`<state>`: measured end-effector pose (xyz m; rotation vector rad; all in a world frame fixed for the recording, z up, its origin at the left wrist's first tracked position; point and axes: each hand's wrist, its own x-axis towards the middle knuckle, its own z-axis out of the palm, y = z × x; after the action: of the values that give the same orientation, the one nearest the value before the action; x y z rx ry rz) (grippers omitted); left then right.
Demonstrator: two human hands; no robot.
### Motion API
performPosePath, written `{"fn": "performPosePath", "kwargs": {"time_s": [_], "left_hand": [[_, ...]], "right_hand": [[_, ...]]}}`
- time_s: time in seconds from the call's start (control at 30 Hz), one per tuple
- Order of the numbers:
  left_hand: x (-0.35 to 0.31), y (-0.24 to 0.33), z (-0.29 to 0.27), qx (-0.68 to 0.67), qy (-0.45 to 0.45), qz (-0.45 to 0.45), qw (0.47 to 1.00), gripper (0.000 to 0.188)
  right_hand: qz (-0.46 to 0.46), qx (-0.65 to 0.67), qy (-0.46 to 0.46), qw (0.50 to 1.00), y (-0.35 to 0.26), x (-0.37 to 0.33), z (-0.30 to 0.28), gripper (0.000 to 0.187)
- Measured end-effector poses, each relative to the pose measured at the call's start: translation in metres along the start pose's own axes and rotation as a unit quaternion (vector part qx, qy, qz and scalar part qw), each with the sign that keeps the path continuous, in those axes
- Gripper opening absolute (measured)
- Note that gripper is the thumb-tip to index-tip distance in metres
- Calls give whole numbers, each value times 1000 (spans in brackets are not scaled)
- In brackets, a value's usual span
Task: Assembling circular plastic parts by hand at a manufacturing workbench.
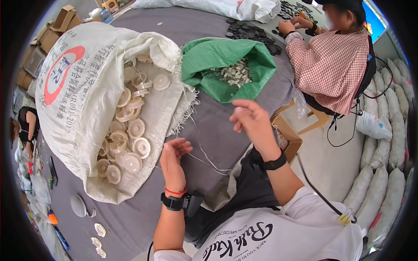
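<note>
My left hand (173,158) is held over the grey-covered table, fingers stretched out and nothing seen in it, close to the mouth of a white woven sack (157,100). Round cream plastic wheel-like parts (136,128) spill over the sack's opening. My right hand (253,123) hovers just in front of a green woven bag (201,60); its fingers are half bent and apart, with no object visible between them. Small white pieces (237,74) fill part of that green bag. White cord lies on the cloth between my hands.
Across the table a person in a checked shirt (333,65) handles black discs near a pile of black discs (249,33). A cardboard box (288,135) stands beside my right arm. Loose cream parts (99,229) lie at lower left. Filled white sacks (378,191) line the right side.
</note>
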<state>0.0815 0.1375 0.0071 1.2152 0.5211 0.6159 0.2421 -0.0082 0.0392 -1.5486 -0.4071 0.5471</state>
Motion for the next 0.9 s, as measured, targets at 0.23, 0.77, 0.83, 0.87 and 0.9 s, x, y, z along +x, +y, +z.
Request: {"fn": "performPosePath", "kwargs": {"time_s": [0.23,0.77,0.83,0.87,0.9], "left_hand": [[0,-4,-4,-19,23,-39,999,37],[-171,-11,-47,170,-248,-299,906,32],[-200,-58,-98,520,-252,-107,809,34],[-215,-82,-125,604,-187,-64,772,36],[-223,-98,-140,678,-118,-21,725,38]], "right_hand": [[-244,-562,101,784,-3,46,-4,16],[-328,-460,-100,819,69,-87,-88,24],[-260,-478,-119,831,96,-88,-114,27],[-231,-545,-79,802,106,-83,-126,34],[-200,-607,-39,768,117,-78,-135,42]]}}
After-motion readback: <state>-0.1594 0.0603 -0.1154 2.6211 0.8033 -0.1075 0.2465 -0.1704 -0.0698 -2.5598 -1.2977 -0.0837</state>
